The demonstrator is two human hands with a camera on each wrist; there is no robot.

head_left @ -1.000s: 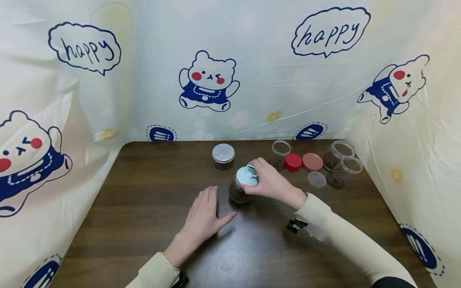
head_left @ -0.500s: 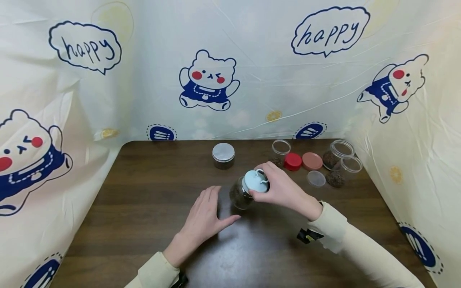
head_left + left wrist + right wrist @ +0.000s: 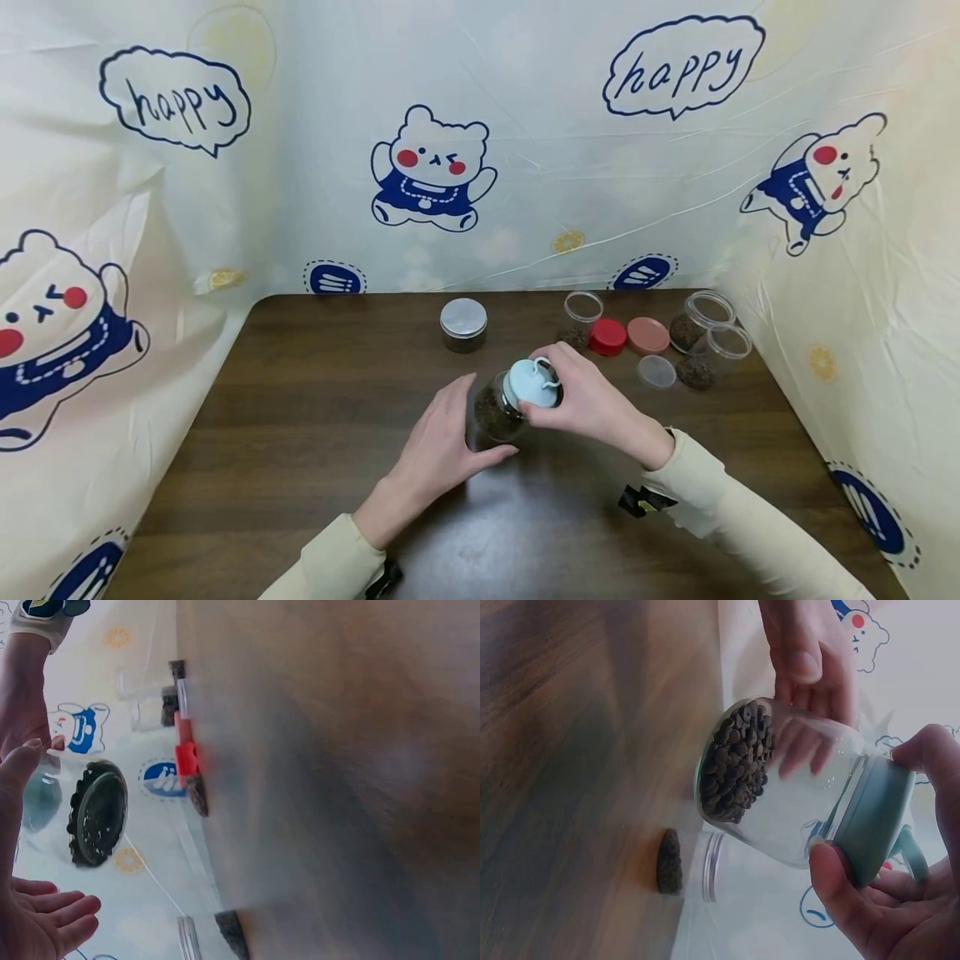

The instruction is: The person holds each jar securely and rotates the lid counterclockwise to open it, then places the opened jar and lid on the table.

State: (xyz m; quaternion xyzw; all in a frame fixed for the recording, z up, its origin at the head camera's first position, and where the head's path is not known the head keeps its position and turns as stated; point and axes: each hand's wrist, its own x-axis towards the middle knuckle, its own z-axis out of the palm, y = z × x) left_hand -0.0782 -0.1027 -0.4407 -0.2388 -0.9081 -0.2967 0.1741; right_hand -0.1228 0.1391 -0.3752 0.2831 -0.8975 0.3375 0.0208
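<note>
My right hand grips the light blue lid of a clear glass jar, thumb on one side of the lid and fingers on the other. The lid has a small curved loop on top. In the right wrist view the jar hangs off the table, with dark brown pellets heaped at its bottom. My left hand is open around the jar's left side, thumb and fingers spread. Seen from the left wrist, the jar's dark base lies between them, apart from the fingers.
Behind the jar stands a short jar with a silver lid. Farther right are open clear jars holding dark bits, one at the back and two at the right edge. Between them lie a red lid, a pink lid and a clear lid.
My right hand has come nearer and to the right with the lidded jar, which has tilted and lifted. My left hand has moved right and forward, its spread fingers now beside the jar.
</note>
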